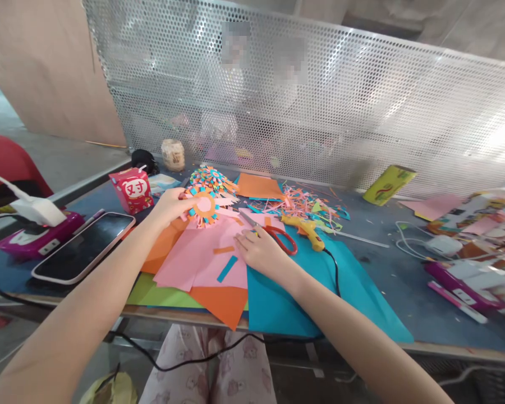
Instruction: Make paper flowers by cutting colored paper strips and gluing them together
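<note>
My left hand grips a round paper flower with a pink center, an orange ring and fringes of blue, orange and pink. Palm down over the pink paper, my right hand has its fingers bent together; whatever is under them is hidden. Right beside it lie scissors with red handles, partly covered by the hand. An orange strip and a blue strip rest on the pink paper. Behind the held flower sits another fringed paper flower.
A yellow glue gun with a black cord lies on blue paper. Paper shreds are heaped behind it. On the left are a phone, a purple power strip and a red carton. A perforated metal panel stands behind.
</note>
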Available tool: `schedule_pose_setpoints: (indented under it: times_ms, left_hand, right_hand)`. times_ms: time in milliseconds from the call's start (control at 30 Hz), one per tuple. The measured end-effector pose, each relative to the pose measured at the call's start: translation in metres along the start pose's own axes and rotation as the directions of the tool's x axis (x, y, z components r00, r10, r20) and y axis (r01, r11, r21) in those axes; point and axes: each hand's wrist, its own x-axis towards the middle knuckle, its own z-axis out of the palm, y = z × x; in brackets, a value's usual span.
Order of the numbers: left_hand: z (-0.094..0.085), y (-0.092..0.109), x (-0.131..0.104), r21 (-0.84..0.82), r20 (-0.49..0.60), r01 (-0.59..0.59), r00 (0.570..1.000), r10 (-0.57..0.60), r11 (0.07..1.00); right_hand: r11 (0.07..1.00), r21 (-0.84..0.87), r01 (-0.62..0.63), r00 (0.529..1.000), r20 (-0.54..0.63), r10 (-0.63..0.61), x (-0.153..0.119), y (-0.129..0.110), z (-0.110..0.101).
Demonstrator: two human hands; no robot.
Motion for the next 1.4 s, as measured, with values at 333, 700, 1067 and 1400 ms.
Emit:
schedule_pose_setpoints:
  times_ms: [333, 700, 1067, 1400]
  left_hand:
    - [-0.004, 0.0, 0.0, 0.077, -0.002, -0.06, 0.998, 0.06, 0.995]
    - [-0.003, 0.002, -0.002, 0.114, 0.022, -0.068, 0.998, 0.065, 0.991]
    - [-0.005, 0.006, -0.002, 0.055, -0.006, -0.069, 0.998, 0.07, 0.996]
    - [-0.006, 0.005, -0.003, 0.085, -0.025, -0.059, 0.998, 0.061, 0.995]
  right_hand:
    - [0.971, -0.12, 0.209, 0.969, 0.163, -0.188, 0.026, -0.004, -0.023]
    - [0.948, -0.061, 0.313, 0.942, 0.151, -0.301, 0.025, 0.016, -0.012]
    - [0.95, 0.282, -0.132, 0.99, -0.004, 0.139, -0.002, 0.041, 0.008]
    - [0.896, 0.43, -0.116, 0.993, 0.037, 0.111, -0.002, 0.017, 0.007]
